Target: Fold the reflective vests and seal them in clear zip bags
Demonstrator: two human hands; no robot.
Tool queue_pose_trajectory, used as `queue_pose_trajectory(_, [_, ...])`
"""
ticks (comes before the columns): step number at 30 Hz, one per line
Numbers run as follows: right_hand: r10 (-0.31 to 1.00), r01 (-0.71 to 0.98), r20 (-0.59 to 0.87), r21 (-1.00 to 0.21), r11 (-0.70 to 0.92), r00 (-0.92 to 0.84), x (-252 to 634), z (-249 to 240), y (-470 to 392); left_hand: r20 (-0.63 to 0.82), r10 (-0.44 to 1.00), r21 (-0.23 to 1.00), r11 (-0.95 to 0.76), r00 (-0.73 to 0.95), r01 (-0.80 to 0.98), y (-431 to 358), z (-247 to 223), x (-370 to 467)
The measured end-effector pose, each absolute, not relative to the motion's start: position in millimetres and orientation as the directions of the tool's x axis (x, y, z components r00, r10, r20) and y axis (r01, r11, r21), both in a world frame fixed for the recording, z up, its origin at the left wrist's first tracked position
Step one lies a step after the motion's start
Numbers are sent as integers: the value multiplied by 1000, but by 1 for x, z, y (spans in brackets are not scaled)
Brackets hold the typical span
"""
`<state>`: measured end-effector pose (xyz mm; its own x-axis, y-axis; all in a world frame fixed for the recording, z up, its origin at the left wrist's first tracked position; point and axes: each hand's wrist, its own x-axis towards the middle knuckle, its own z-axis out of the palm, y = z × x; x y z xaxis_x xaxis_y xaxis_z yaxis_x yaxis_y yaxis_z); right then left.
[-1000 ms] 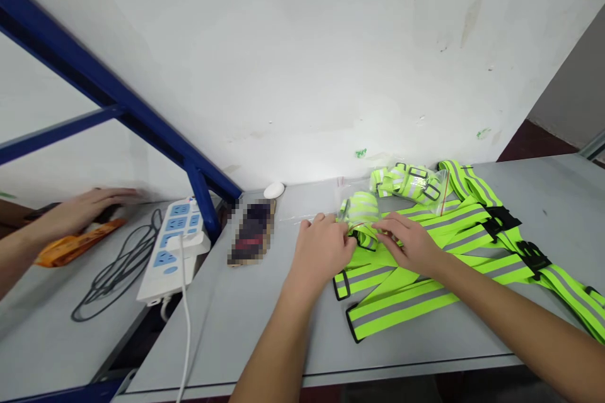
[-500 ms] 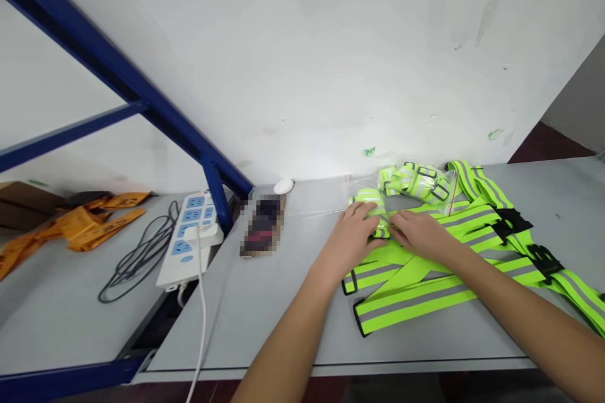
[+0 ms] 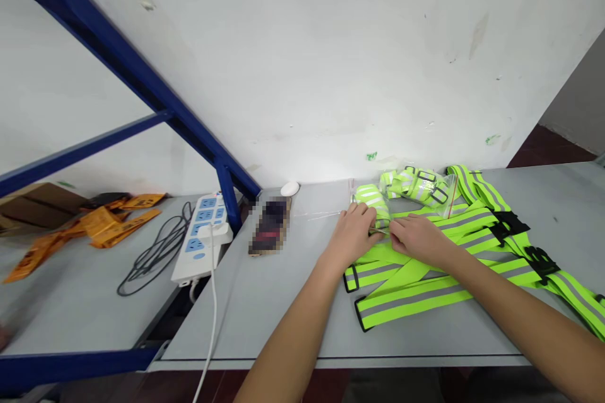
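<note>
My left hand (image 3: 354, 231) is closed at the near-left side of a clear plastic bag with a rolled reflective strap (image 3: 371, 196) inside. Opposite it, my right hand (image 3: 418, 238) pinches the bag's near edge, fingertips close to those of the left. The roll is neon yellow-green with silvery stripes. Just behind my right hand lies a second clear bag (image 3: 420, 187) holding a bundled strap with black buckles. Loose reflective straps (image 3: 416, 303) with grey stripes and black buckles spread beneath my right hand and forearm.
A phone (image 3: 270, 227), blurred out, and a white round object (image 3: 290, 189) lie to the left. Further left are a white power strip (image 3: 201, 245) with a plugged-in cable, a coiled black cable (image 3: 154, 258) and orange packets (image 3: 111, 227). A blue metal frame (image 3: 142, 82) slants along the wall.
The view has shifted slightly, moving the scene at left rightward. My fingers have curled in tighter at the bag's near edge, and the left thumb has drawn in toward the right hand.
</note>
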<state>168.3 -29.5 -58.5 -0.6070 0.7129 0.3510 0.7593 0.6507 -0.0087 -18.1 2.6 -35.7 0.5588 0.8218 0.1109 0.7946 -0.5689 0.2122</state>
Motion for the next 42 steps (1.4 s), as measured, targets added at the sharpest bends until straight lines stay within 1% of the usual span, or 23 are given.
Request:
queue_pose_trajectory(2, [749, 781, 305, -29, 624, -588, 176, -54, -28, 55, 812, 301, -568, 581, 766, 1, -26, -30])
queue_pose_trajectory(5, [772, 793, 288, -64, 606, -567, 188, -48, -27, -88, 822, 416, -483, 563, 770, 1, -16, -49])
queue_pose_trajectory(7, [770, 790, 306, -83, 607, -560, 192, -45, -27, -186, 818, 448, -423, 544, 788, 3, -13, -56])
queue_pose_trajectory(9, [756, 780, 336, -91, 619, -562, 191, -46, -26, -235, 798, 463, -410, 555, 786, 4, -13, -57])
queue_pose_trajectory(11, [741, 770, 366, -93, 631, -563, 184, -51, -25, -232, 781, 466, -433, 579, 771, 2, -14, -53])
queue_pose_trajectory(13, [734, 770, 389, -88, 631, -557, 174, -57, -23, -207, 776, 433, -474, 596, 767, -2, -13, -47])
queue_pose_trajectory(18, [731, 782, 435, -91, 617, -526, 157, -67, -17, -110, 801, 222, -557, 588, 800, -16, -7, -28])
queue_pose_trajectory(21, [745, 794, 467, -134, 592, -477, 155, -67, -17, -68, 745, 182, -644, 663, 743, -24, -5, -16])
queue_pose_trajectory(24, [743, 780, 492, -186, 598, -453, 154, -65, -18, -47, 667, 202, -723, 744, 661, -31, -6, -6])
queue_pose_trajectory(27, [746, 716, 429, -271, 644, -508, 157, -64, -19, -42, 646, 241, -734, 762, 635, -35, -6, -4])
queue_pose_trajectory(30, [746, 667, 350, -337, 665, -566, 166, -61, -23, -73, 668, 350, -678, 741, 646, -30, 1, -13])
queue_pose_trajectory(31, [746, 657, 328, -354, 665, -579, 170, -58, -25, -59, 683, 397, -653, 728, 645, -27, 3, -18])
queue_pose_trajectory(34, [755, 645, 246, -402, 650, -607, 180, -50, -31, 88, 769, 493, -586, 633, 643, -16, 6, -32])
queue_pose_trajectory(35, [760, 653, 224, -401, 642, -610, 183, -48, -32, 125, 792, 507, -568, 597, 648, -12, 4, -35])
queue_pose_trajectory(36, [763, 665, 209, -387, 639, -612, 185, -47, -32, 128, 807, 514, -552, 577, 657, -9, 0, -37])
queue_pose_trajectory(37, [765, 680, 202, -361, 639, -612, 187, -47, -32, 97, 810, 514, -538, 578, 668, -7, -5, -38])
queue_pose_trajectory(40, [760, 708, 230, -276, 650, -609, 186, -53, -29, -82, 770, 487, -523, 633, 700, -2, -23, -38])
queue_pose_trajectory(42, [748, 703, 262, -256, 663, -610, 183, -58, -27, -139, 744, 469, -532, 654, 705, 0, -32, -38])
